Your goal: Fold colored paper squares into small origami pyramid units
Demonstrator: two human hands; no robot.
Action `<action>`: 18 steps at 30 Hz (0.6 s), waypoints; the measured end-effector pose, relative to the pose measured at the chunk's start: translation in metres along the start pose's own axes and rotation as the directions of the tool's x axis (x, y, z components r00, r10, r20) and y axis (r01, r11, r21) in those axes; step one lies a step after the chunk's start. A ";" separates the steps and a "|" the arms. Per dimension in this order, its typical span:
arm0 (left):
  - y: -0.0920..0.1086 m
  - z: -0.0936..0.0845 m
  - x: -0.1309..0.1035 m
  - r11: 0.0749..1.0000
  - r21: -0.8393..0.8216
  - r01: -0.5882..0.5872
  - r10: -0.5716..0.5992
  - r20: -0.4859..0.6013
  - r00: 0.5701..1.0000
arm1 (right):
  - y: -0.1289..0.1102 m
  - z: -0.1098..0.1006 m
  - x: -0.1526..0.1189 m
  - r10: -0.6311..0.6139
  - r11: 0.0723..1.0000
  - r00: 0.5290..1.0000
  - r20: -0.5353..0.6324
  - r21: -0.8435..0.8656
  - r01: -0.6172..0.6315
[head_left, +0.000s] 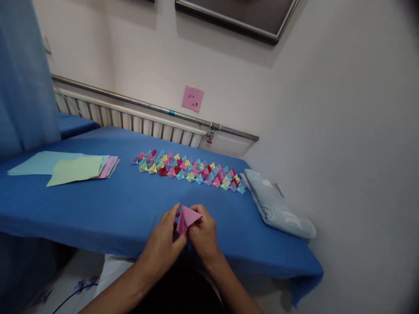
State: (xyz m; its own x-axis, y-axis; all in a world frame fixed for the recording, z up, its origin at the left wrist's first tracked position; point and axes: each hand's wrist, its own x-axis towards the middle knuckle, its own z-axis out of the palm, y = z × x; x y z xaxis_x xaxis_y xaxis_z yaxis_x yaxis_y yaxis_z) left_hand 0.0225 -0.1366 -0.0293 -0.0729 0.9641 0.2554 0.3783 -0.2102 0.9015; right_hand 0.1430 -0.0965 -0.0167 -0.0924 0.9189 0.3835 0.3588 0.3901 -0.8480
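- Left hand (165,237): fingers curled round the left side of the pink folded paper (188,219), thumb near its lower edge.
- Right hand (203,231): gripping same paper from the right, fingers bent.
- Paper is up in front of the near edge of the blue-covered counter (131,205), between both hands.
- Folded multicolour pieces (190,170): close-packed in rows, beyond the hands.
- Loose coloured sheets (77,168): overlapping pile, left side, green and light blue on top.
- Folded pale-blue cloth (278,203): right end, just beside the rows.
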 end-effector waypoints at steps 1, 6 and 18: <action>-0.001 0.002 0.000 0.996 0.066 -0.056 0.059 -0.037 0.998 | 0.000 0.001 0.000 -0.021 1.000 1.000 -0.004 -0.011 0.021; -0.005 0.006 -0.002 0.963 0.232 -0.135 0.149 -0.042 0.988 | 0.001 0.005 -0.001 -0.013 1.000 1.000 0.028 -0.005 0.013; -0.013 0.008 0.001 0.971 0.227 -0.069 0.065 0.026 0.998 | 0.004 0.004 -0.003 -0.011 0.997 0.997 0.071 -0.070 0.016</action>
State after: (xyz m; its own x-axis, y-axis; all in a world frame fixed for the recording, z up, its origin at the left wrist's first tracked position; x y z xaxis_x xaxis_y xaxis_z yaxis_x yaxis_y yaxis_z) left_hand 0.0252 -0.1314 -0.0430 -0.0242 0.9524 0.3038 0.5823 -0.2336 0.7787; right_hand 0.1413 -0.0972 -0.0230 -0.1621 0.9164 0.3659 0.4210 0.3996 -0.8143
